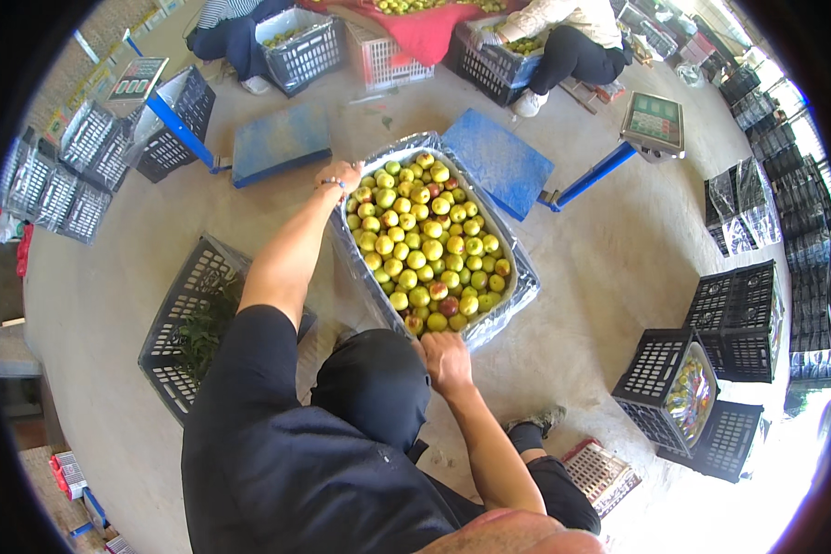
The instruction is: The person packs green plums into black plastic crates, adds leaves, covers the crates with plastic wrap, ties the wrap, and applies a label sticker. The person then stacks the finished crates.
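A dark plastic crate [525, 277] lined with clear film is in front of me, full of round yellow-green fruit [431, 249], some with reddish-brown patches. My left hand [342, 178], with a bracelet at the wrist, grips the crate's rim at its far left corner. On the near edge, my right hand [447, 360] is closed over the rim. Both hands' fingertips are hidden by the rim or by the hands themselves. The crate is tilted in view, close to the blue platform of a scale [498, 161].
Another blue scale platform [280, 142] lies at the upper left. A black crate with green leaves [204, 332] stands at my left. Stacked crates [730, 318] and a small pale crate [601, 476] are at right. Two people sit at the far side beside crates of fruit [305, 52].
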Available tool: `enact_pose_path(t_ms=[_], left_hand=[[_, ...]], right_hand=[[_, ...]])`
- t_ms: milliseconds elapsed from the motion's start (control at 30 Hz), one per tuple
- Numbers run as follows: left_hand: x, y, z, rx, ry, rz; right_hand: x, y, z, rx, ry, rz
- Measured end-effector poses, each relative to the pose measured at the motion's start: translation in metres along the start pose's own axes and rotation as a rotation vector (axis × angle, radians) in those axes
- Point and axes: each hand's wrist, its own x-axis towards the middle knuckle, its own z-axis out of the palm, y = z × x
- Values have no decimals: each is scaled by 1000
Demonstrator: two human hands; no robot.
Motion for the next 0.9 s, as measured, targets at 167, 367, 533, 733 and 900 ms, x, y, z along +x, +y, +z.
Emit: enact_pose_path(t_ms=[167, 367, 533, 733, 900], left_hand=[[-55, -4, -1, -46, -112, -57], [-151, 2, 33, -24, -103, 47], [-258, -7, 85, -42, -350, 294], [-213, -26, 40, -225, -501, 322], [-198, -75, 34, -1026, -278, 428]], right_hand=[[-43, -5, -19, -1, 50, -80], [-129, 13, -64, -5, -49, -59], [-228, 22, -110, -132, -182, 23], [-205, -20, -160, -236, -503, 507], [-213, -44, -174, -105, -441, 812]])
